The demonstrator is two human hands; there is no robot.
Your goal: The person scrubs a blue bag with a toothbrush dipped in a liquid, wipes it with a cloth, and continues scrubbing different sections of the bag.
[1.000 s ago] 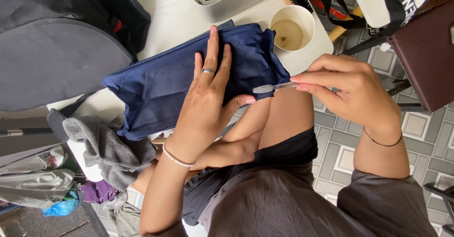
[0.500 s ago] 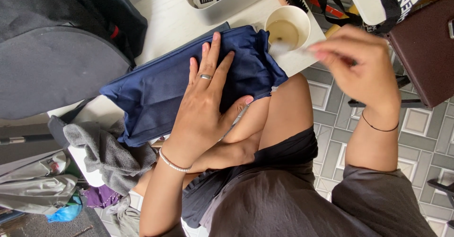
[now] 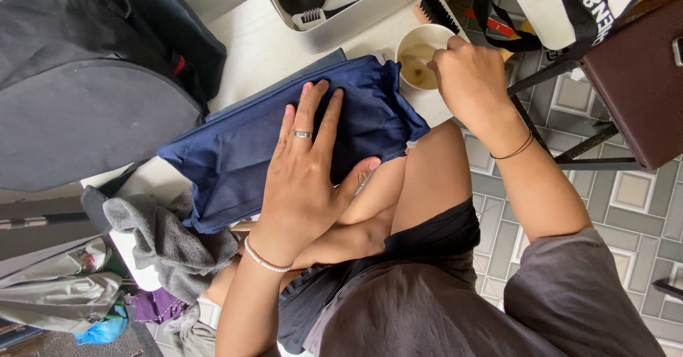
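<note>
Navy fabric bag [image 3: 235,158] sits mid-frame across the lap, looks soft and floppy, so pinning it flat works best. Left hand [image 3: 306,179] lies open, palm down on it; right hand [image 3: 469,79] is pinched around something thin in the cup [image 3: 420,61], upper right.

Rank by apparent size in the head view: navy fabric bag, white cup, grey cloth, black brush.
1. Navy fabric bag, under the left hand.
2. Grey cloth.
3. White cup, where the right hand dips.
4. Black brush, partly hidden, so cup versus brush is unsure.
</note>
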